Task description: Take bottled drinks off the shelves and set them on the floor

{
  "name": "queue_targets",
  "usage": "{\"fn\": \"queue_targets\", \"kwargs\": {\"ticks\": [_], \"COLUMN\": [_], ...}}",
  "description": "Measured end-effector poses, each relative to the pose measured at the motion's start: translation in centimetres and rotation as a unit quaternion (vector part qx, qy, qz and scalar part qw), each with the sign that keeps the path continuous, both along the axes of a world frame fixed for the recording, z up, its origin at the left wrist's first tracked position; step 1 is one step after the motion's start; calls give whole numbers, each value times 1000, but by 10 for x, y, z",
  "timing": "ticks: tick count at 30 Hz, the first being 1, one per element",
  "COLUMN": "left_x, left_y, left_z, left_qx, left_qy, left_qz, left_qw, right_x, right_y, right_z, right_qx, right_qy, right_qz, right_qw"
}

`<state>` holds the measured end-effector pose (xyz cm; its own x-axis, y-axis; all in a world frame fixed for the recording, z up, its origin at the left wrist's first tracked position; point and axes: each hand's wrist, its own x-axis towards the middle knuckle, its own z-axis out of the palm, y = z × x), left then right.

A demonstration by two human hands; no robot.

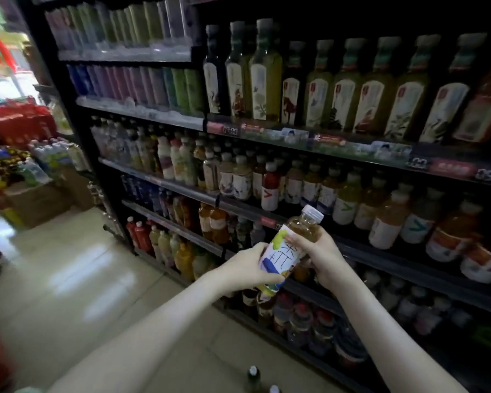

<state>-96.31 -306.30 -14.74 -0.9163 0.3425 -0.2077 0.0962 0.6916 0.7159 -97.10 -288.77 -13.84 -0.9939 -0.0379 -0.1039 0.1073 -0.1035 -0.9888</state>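
Forearms first, since they're closest: both reach toward the shelves (182, 191), sharing one bottle (284, 255) of amber tea. It's off the shelf, tilted with its white cap up and to the right, held in the air in front of the lower rows. The left hand (243, 269) wraps around the bottom of the label, and the right hand (322, 256) has its fingers (294, 239) curled around the upper part, so both are properly gripping it.

What could go wrong, I'd guess: swapping to a one-handed hold could let that slick label slide. Going down to the floor (82, 265), it could also clip the bottle tops (253, 372) at the bottom edge and topple them.

Count: one bottle in hand, two hands on it, two tops below. The shelf stock is too blurry to count.
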Motion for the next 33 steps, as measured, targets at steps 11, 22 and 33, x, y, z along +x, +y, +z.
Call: {"fn": "queue_targets", "kwargs": {"ticks": [11,22,33], "left_x": [-104,-200,-310], "left_y": [12,-6,-36], "left_z": [-23,-45,-48], "left_qx": [12,35,23], "left_qy": [62,44,181], "left_qz": [-32,-90,-73], "left_qw": [997,994,981], "right_x": [-70,-154,-197], "right_y": [6,-16,-30], "right_z": [-14,-58,-78], "right_qx": [68,110,141], "right_qy": [10,-9,21], "right_qz": [-29,-172,-408], "right_qw": [997,979,902]}}
